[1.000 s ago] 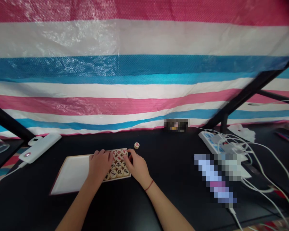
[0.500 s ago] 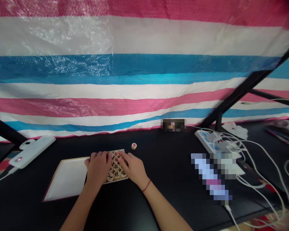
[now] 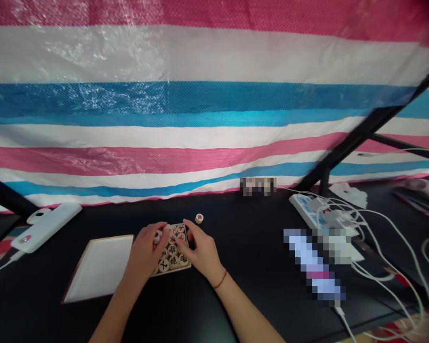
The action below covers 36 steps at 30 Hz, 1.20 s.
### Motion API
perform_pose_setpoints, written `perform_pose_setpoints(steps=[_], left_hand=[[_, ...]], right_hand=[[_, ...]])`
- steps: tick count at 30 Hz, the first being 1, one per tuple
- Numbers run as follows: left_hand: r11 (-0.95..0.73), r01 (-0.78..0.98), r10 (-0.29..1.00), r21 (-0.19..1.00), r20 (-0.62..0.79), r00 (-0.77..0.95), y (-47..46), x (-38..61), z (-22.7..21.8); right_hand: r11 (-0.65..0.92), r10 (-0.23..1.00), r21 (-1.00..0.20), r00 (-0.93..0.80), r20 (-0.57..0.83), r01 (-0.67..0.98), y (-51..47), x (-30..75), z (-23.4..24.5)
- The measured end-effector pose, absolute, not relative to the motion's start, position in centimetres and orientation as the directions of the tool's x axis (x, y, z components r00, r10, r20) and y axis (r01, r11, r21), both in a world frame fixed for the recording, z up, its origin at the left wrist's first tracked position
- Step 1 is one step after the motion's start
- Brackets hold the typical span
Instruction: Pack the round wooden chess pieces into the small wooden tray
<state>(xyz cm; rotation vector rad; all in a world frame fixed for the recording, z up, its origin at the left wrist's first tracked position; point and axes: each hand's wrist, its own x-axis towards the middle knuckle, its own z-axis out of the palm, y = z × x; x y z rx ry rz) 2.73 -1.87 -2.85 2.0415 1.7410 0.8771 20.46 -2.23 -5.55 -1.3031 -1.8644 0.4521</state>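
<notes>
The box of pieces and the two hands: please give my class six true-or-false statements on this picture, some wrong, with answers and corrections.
1. A loose piece lies outside the box. True.
2. The lid covers the box. False: it lies to the left.
3. The left hand and right hand are both at the box. True.
4. A red band circles the left wrist. False: it circles the right.
5. The loose piece bears a red mark. True.
6. All visible boxed pieces have black marks. False: some are red.

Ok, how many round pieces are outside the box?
1: a red-marked piece, on the black table past the far right corner of the box. Others could be hidden under the left hand or right hand.
</notes>
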Motion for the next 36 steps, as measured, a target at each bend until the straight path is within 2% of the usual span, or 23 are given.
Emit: perform_pose_setpoints(steps=[3,6,15,22,27,30,33,36], left_hand=[[-0.217,0.648,0.976,0.730,0.152,0.155,-2.7,3.6,-2.1],[-0.191,0.574,0.980,0.797,0.125,0.153,-3.2,4.2,-1.8],[-0.203,0.499,0.979,0.842,0.165,0.120,-2.9,4.2,-2.4],[-0.196,0.476,0.980,0.857,0.160,0.116,-3.0,4.4,-2.9],[-0.189,0.468,0.978,0.863,0.121,0.173,-3.2,4.5,-2.8],[-0.177,0.527,0.984,0.831,0.134,0.120,-3.1,4.0,-2.9],[-0.243,0.641,0.964,0.728,0.256,0.074,-2.4,2.9,-3.7],[-0.314,0.750,0.912,0.582,0.405,0.067,-1.6,1.7,-5.1]], right_hand=[[0.542,0.832,-0.638,-0.244,0.498,0.547,-2.5,20.4,-5.2],[0.581,0.807,-0.622,-0.266,0.528,0.525,-2.6,20.6,-5.0],[0.665,0.717,-0.554,-0.220,0.661,0.501,-2.4,20.7,-5.3],[0.691,0.709,-0.580,-0.248,0.660,0.432,-2.7,20.1,-5.0],[0.649,0.743,-0.624,-0.183,0.644,0.435,-2.3,20.5,-5.1],[0.525,0.774,-0.639,-0.002,0.634,0.562,-1.1,22.6,-5.6],[0.290,0.804,-0.676,0.211,0.556,0.678,0.5,25.4,-6.7],[0.197,0.885,-0.647,0.151,0.441,0.737,1.5,27.0,-8.0]])
